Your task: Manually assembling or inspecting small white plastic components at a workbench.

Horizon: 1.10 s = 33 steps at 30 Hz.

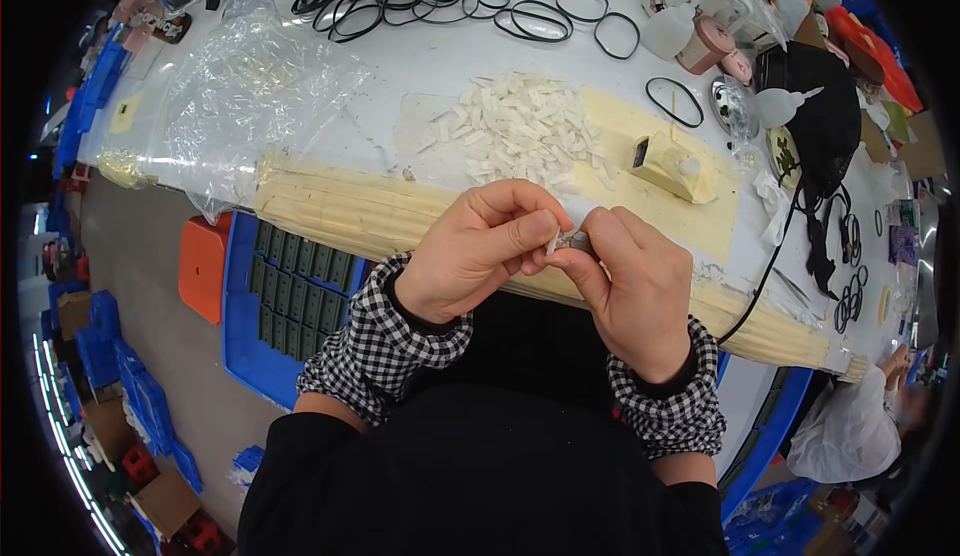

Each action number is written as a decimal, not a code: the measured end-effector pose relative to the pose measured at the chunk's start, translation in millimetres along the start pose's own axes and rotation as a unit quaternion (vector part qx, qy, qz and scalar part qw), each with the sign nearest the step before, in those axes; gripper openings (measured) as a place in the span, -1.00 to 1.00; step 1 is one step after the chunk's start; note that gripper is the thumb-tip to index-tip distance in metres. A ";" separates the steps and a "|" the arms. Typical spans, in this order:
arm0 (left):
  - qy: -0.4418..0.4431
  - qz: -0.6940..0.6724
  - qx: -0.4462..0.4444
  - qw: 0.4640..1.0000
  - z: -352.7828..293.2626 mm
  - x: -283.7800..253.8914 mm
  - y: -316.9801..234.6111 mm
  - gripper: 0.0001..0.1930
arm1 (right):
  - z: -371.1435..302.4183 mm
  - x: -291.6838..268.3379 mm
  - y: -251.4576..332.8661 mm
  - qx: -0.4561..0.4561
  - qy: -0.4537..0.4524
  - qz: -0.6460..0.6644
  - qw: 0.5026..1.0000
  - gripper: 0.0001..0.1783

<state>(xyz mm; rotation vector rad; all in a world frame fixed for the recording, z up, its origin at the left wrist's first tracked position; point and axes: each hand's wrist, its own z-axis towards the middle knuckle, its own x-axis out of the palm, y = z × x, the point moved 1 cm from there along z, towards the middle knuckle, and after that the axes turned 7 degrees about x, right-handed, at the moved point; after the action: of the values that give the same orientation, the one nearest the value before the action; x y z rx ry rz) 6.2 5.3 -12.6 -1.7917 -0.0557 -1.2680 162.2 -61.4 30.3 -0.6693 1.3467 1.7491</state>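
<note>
My left hand (482,248) and my right hand (637,281) meet above the near edge of the table. A thumb and forefinger of the left hand pinch a small white strip (552,243). In the right fingertips is a small grey piece (577,241), mostly covered by the fingers, so its kind is unclear. The two pieces are close together; whether they touch I cannot tell. Just beyond the hands lies a heap of short white strips (525,124). To its right, a block wrapped in yellowish tape (672,168) rests on a yellow sheet (628,121).
Black rings (533,22) spread across the far table. Crumpled clear plastic (250,91) lies left; cups (705,44), squeeze bottles and a black cable (765,276) crowd the right. Padded tape lines the table edge (340,201). Below stand a blue crate (240,301) and an orange stool (204,271).
</note>
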 end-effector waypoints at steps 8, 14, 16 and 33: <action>0.005 0.003 0.000 1.000 0.5 -0.7 0.3 -0.86 | -1.0 -0.1 0.0 0.002 -0.001 0.000 1.000 -0.62; -0.002 0.001 -0.001 1.000 -0.6 -1.2 1.8 -0.86 | -0.7 1.3 -0.3 0.001 -0.002 0.001 1.000 -0.60; -0.002 0.002 0.000 1.000 -0.1 -0.6 1.3 -0.86 | -1.1 0.5 -0.2 -0.001 0.002 -0.002 1.000 -0.60; -0.085 0.051 0.070 0.993 -0.3 -2.8 -10.9 -0.83 | 2.7 -4.6 -16.5 0.106 -0.039 0.084 0.990 -0.78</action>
<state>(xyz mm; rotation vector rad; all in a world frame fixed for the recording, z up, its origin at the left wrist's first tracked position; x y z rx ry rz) -0.7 12.7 -7.7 -1.7537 -0.1448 -1.0131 178.8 -58.3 26.1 -0.3762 1.5446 1.7117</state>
